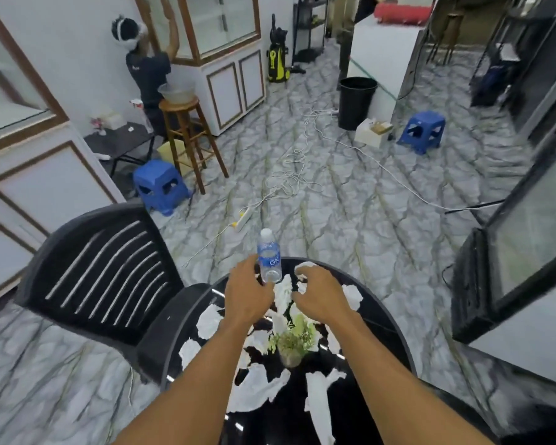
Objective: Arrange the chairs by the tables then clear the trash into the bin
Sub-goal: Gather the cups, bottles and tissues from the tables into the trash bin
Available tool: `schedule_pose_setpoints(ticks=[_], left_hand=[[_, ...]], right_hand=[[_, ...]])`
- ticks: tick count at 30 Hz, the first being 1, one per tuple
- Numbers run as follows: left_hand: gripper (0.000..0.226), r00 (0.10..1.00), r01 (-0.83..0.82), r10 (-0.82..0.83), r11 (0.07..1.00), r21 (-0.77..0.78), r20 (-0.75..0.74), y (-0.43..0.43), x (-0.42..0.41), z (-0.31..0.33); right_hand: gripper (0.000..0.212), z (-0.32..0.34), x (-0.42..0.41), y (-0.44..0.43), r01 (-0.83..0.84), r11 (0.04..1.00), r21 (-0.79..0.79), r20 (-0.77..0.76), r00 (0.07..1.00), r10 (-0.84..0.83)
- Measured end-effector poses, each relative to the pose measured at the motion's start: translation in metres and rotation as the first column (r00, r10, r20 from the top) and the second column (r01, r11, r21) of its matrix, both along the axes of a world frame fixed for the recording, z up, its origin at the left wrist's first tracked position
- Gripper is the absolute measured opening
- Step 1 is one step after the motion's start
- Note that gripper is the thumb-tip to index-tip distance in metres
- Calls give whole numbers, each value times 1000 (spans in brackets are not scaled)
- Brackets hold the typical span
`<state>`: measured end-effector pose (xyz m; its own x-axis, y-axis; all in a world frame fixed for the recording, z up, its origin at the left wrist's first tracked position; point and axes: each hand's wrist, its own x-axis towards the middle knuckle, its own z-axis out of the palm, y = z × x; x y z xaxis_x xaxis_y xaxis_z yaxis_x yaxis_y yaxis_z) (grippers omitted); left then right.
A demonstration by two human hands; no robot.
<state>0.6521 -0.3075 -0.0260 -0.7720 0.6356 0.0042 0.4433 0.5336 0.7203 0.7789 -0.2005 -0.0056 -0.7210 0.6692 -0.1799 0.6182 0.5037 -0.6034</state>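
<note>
Trash phase under way, barely begun. Black chair [109, 271] already drawn up beside round table [395, 329]. Torn white paper scraps [257, 387] litter tabletop around small potted plant [291, 343]. Left hand [246, 295] curled against water bottle [269, 256] at far edge, grip probably not yet closed. Right hand [318, 297] clawed down over scraps, seemingly pinching some; fingertips hidden. Black bin [356, 102] well apart, across floor. Table's near edge cut off by frame. Remaining: gather all, carry over.
</note>
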Motion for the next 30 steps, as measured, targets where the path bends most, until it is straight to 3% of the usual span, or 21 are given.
schedule_pose_setpoints(ticks=[6, 11, 17, 23, 25, 27, 30], left_hand=[[92, 988, -16, 15, 1000, 8, 151, 56, -65, -27], [65, 985, 27, -36, 998, 59, 167, 82, -71, -49], [68, 997, 51, -54, 997, 58, 55, 88, -54, -38], [63, 954, 284, -261, 945, 160, -148, 93, 6, 1], [63, 921, 372, -340, 912, 170, -193, 94, 42, 10], [66, 890, 445, -411, 877, 183, -197, 91, 87, 17], [69, 826, 563, -538, 797, 220, -167, 77, 169, 29]], right_hand=[[56, -27, -41, 20, 86, 996, -24, 46, 995, -85], [55, -46, -30, 22, 163, 985, -59, 65, 985, -159], [54, -45, 1, 24, 270, 961, -52, 74, 961, -266], [52, -17, 59, 16, 392, 920, -14, 1, 920, -392], [40, -6, 97, 12, 456, 890, 5, -41, 889, -456], [34, 6, 145, 3, 528, 849, 24, -53, 849, -526], [46, 23, 230, -21, 631, 774, 52, -62, 776, -628]])
